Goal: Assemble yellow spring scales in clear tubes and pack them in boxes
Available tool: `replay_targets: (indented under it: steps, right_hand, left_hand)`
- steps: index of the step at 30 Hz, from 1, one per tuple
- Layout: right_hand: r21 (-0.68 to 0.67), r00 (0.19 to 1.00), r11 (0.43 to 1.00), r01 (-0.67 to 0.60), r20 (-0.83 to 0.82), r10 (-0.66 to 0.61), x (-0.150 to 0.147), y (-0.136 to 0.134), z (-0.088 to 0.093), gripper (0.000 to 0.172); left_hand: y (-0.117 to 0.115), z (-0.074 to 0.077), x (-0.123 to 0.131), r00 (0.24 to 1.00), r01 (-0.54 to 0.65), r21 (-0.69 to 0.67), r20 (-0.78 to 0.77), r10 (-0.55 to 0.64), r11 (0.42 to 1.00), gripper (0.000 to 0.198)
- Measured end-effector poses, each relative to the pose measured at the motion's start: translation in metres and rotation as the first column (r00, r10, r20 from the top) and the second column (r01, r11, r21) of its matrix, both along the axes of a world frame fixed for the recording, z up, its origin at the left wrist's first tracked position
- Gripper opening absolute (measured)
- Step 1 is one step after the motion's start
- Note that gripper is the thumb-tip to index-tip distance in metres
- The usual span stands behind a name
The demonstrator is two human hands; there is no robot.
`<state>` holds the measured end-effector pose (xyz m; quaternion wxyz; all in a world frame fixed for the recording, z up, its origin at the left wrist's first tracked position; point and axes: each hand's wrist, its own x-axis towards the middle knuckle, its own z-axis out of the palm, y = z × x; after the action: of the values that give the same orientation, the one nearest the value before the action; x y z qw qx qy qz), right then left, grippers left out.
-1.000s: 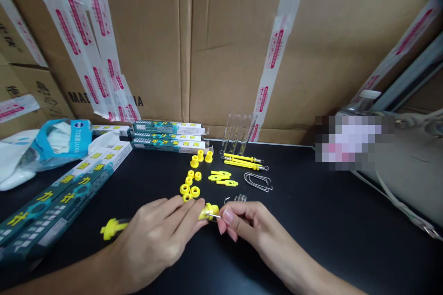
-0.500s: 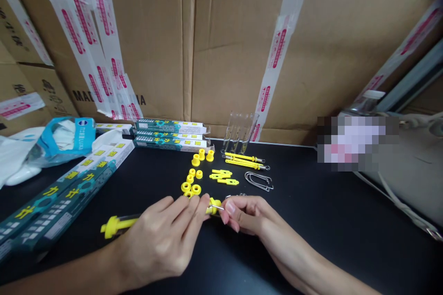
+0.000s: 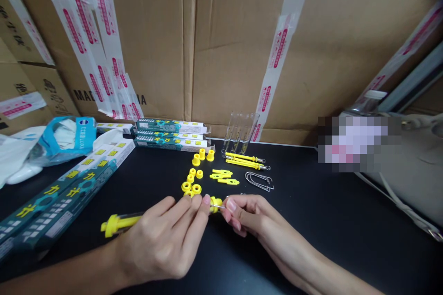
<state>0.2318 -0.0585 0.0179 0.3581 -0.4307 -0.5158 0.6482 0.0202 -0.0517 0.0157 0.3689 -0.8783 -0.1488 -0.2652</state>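
Observation:
My left hand (image 3: pixel 166 235) is wrapped round a spring scale (image 3: pixel 121 225), a clear tube with yellow end pieces. One yellow end sticks out at the left of the hand; the other shows between both hands. My right hand (image 3: pixel 245 214) pinches a thin metal wire hook (image 3: pixel 218 206) between thumb and fingertips, right at that yellow end. Whether the wire passes through the end piece is hidden by the fingers. Just beyond the hands lie several yellow caps and rings (image 3: pixel 196 189), small flat yellow tabs (image 3: pixel 228 181) and bent wire hooks (image 3: pixel 259 181).
Behind the parts lie yellow rods with springs (image 3: pixel 244 161) and upright clear tubes (image 3: pixel 240 133). Printed boxes (image 3: pixel 169 140) line the back; long ones (image 3: pixel 69 193) lie left beside a blue tissue pack (image 3: pixel 69 138). At right sit a pale bag (image 3: pixel 411 179) and a bottle (image 3: pixel 370 101). Cardboard (image 3: pixel 235 55) walls the back.
The right hand and the wire hook have shifted very slightly at the yellow end of the spring scale. The left hand keeps its hold, and the loose parts lie as before.

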Motion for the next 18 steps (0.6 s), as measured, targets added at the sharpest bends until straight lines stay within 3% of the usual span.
replay_targets:
  steps: [3, 7, 12, 14, 18]
  right_hand:
    - [0.042, 0.999, 0.998, -0.038, 0.020, 0.038, 0.002, 0.003, -0.003, 0.036]
    - [0.105, 0.975, 0.976, -0.189, 0.139, 0.173, 0.006, 0.007, -0.006, 0.048]
    - [0.176, 0.938, 0.954, -0.241, 0.296, 0.182, 0.007, 0.004, -0.008, 0.052]
    - [0.160, 0.943, 0.962, -0.219, 0.288, 0.167, 0.005, 0.003, -0.009, 0.054]
    - [0.103, 0.983, 0.982, -0.156, 0.117, 0.144, 0.001, 0.004, -0.009, 0.054]
  left_hand:
    - [-0.002, 0.002, 0.001, 1.000, 0.000, -0.008, 0.008, 0.000, 1.000, 0.030]
    - [-0.004, 0.002, 0.000, 0.999, -0.024, -0.021, 0.046, 0.025, 0.999, 0.037]
    - [-0.006, -0.009, -0.004, 0.997, -0.029, -0.016, 0.065, 0.030, 0.999, 0.032]
    - [-0.007, -0.014, -0.004, 0.997, -0.029, -0.017, 0.068, 0.030, 0.999, 0.029]
    - [-0.008, -0.016, -0.002, 0.998, -0.028, -0.009, 0.053, 0.028, 1.000, 0.025]
